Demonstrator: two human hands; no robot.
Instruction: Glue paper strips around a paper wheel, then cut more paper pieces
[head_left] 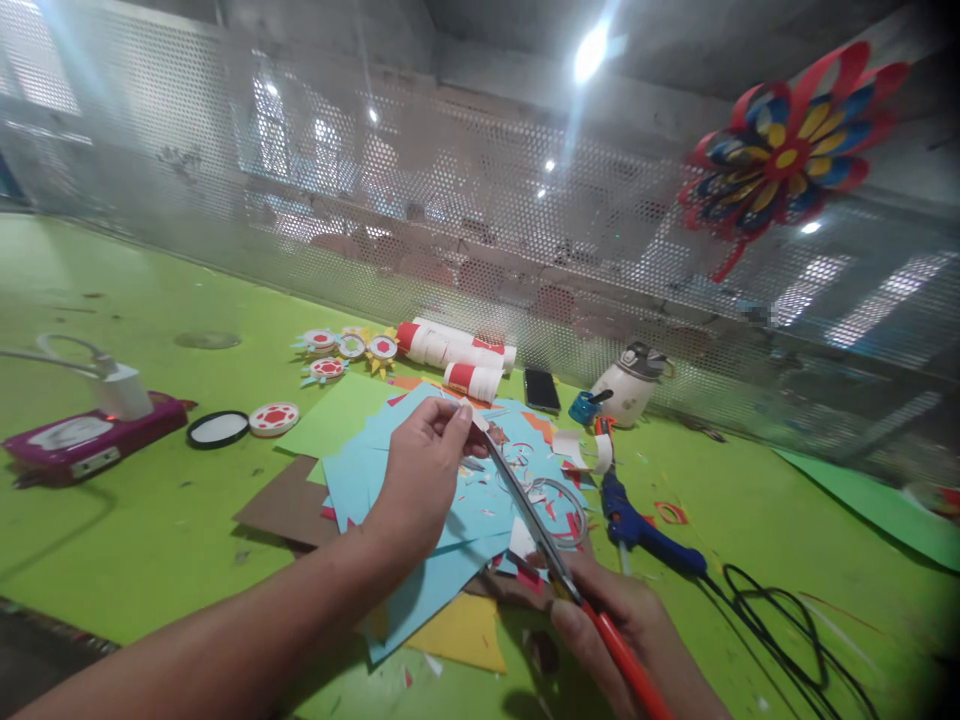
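Observation:
My right hand (626, 630) grips red-handled scissors (540, 535) whose blades point up and away to the left. My left hand (424, 470) pinches a small white paper scrap (475, 413) right at the blade tips. Both hands hover over a pile of blue paper sheets (420, 500) littered with cut scraps, with a yellow sheet (461, 630) and brown card (289, 505) underneath.
On the green table (150, 540): a blue glue gun (637, 520) with black cable (780, 620), white glue bottles (457, 355), a phone (541, 388), a white kettle-like pot (628, 385), paper flowers (341, 355), a round lid (217, 428), a purple device (90, 435). A perforated screen (225, 180) with a paper flower decoration (784, 155) stands behind.

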